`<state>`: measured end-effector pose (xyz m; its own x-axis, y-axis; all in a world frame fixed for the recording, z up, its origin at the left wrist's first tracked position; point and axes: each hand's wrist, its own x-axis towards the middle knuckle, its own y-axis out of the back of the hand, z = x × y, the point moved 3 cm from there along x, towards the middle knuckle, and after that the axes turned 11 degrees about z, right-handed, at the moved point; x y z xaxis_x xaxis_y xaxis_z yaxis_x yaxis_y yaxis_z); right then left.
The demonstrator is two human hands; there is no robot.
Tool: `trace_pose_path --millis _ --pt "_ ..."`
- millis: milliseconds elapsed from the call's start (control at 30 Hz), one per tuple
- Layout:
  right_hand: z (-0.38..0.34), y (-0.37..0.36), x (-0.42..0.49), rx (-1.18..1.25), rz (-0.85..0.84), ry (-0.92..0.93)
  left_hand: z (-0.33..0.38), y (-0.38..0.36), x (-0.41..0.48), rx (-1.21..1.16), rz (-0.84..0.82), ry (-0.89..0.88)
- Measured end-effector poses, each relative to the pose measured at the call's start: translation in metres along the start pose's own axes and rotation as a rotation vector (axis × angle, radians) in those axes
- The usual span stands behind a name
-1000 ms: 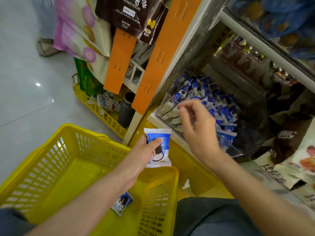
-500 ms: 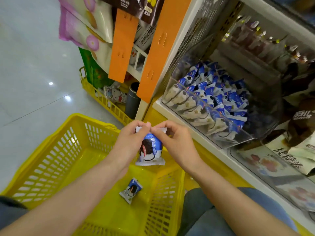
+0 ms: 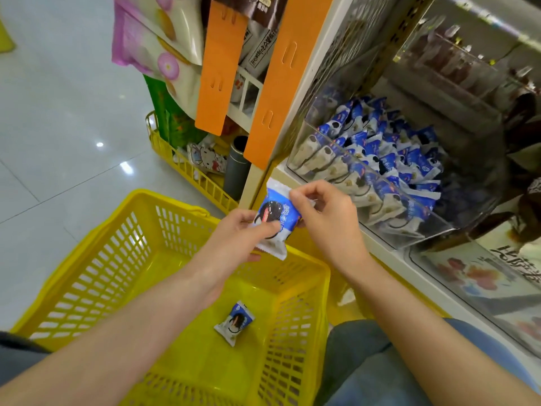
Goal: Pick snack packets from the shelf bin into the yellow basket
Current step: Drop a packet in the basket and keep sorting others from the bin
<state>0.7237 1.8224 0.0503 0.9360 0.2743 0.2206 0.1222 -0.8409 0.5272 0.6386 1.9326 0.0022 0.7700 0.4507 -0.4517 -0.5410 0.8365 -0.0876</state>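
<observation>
Fingers of your left hand [image 3: 234, 244] and right hand [image 3: 328, 221] pinch one blue snack packet [image 3: 276, 213] over the far rim of the yellow basket [image 3: 175, 200]. Move it nearer before you let go, so it drops inside.

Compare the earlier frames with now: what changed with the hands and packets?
The right hand left the bin and joined the left hand, which had held the packet alone; now the right pinches its top edge and the left grips lower down, over the basket. Unchanged: a second packet lies in the basket; the bin stays stocked.
</observation>
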Motion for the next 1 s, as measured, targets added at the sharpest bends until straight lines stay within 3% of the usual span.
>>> trace_pose_path --millis 133,200,267,367,567,733,1000 --pt "0.008 0.001 0.003 0.181 -0.042 -0.327 0.003 0.007 -0.005 -0.165 0.105 -0.069" --pt "0.007 -0.001 0.001 0.19 -0.127 -0.386 0.005 0.013 -0.004 -0.209 0.175 -0.111" --pt "0.006 -0.004 -0.003 0.032 -0.286 -0.282 0.007 0.019 -0.002 -0.155 0.231 -0.191" --pt "0.005 -0.011 -0.017 -0.259 -0.44 0.021 0.008 0.022 -0.001 -0.061 0.24 -0.297" --pt "-0.001 -0.011 -0.023 -0.369 -0.279 0.257 0.007 0.021 -0.002 0.093 0.172 -0.433" --pt "-0.005 -0.011 -0.024 -0.307 -0.296 0.198 0.007 0.023 0.0 0.028 0.21 -0.397" --pt "-0.009 -0.01 -0.018 -0.086 -0.306 0.117 0.005 0.016 -0.004 0.082 0.112 -0.396"
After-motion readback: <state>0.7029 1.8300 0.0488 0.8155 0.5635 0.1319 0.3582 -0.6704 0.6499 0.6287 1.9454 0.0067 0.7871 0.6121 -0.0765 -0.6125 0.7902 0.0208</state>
